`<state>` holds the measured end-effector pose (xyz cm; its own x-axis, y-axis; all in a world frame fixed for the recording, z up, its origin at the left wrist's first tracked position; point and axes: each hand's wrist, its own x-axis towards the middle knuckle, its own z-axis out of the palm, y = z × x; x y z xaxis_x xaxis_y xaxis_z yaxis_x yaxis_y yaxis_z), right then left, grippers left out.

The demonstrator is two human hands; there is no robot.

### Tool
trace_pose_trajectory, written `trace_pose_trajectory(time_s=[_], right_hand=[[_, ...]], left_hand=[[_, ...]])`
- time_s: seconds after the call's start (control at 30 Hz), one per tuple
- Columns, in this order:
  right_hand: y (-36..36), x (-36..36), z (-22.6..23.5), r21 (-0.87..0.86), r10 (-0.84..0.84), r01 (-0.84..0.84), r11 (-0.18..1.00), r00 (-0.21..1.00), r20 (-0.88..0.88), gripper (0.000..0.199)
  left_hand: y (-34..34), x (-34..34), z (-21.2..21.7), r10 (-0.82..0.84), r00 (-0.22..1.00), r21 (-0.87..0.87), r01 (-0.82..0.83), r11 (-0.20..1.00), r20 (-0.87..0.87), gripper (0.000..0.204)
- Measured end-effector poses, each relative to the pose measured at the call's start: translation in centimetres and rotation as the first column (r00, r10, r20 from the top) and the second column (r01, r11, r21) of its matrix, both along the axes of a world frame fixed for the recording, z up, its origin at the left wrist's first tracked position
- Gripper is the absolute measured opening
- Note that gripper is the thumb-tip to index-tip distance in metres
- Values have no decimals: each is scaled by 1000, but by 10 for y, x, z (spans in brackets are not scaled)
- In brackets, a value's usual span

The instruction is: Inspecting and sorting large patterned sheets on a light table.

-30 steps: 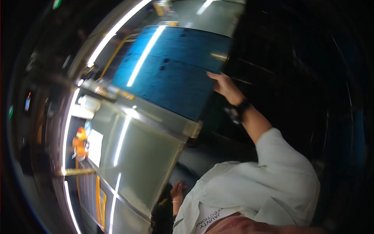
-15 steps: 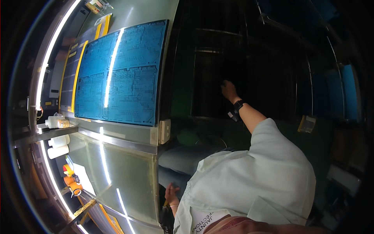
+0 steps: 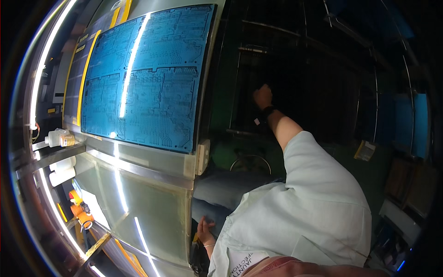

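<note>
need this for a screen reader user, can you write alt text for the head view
A person's right hand reaches up into a dark rack of metal rails, beside a large blue sheet printed with circuit patterns on a glass-topped frame. Their left hand hangs low by the frame's edge, holding nothing visible.

A large blue sheet printed with fine circuit traces (image 3: pixel 145 78) is seen at ten o'clock, laid on a glass-topped light table (image 3: pixel 152 203) whose bare glass is spread toward seven o'clock. White plastic bottles (image 3: pixel 60 137) are set on a shelf at nine o'clock, with an orange tool (image 3: pixel 79 210) below them at eight o'clock. A yellow packet (image 3: pixel 364 150) is seen at three o'clock.
</note>
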<state>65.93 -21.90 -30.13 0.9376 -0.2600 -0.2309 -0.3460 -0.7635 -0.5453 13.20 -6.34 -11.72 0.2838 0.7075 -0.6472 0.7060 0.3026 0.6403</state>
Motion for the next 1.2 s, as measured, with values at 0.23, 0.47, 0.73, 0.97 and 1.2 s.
trace_pose_trajectory(time_s=[0.23,0.47,0.73,0.97,1.2], right_hand=[[-22,30,-32,-141,208,-237,961,958,-196,34],[0,21,10,-112,308,-377,920,867,-392,33],[-48,24,-34,-255,676,-809,529,584,-451,29],[-107,35,179,-164,468,-484,860,875,-127,33],[-219,-45,358,375,211,-278,885,955,210,31]], left_hand=[[7,4,0,115,993,-77,-113,991,20,30],[7,2,4,157,988,-73,-155,985,16,29],[1,-6,-4,192,975,-72,-185,980,108,28],[14,13,-2,-367,930,94,367,925,-24,30],[-12,149,74,-568,723,21,610,792,393,29]])
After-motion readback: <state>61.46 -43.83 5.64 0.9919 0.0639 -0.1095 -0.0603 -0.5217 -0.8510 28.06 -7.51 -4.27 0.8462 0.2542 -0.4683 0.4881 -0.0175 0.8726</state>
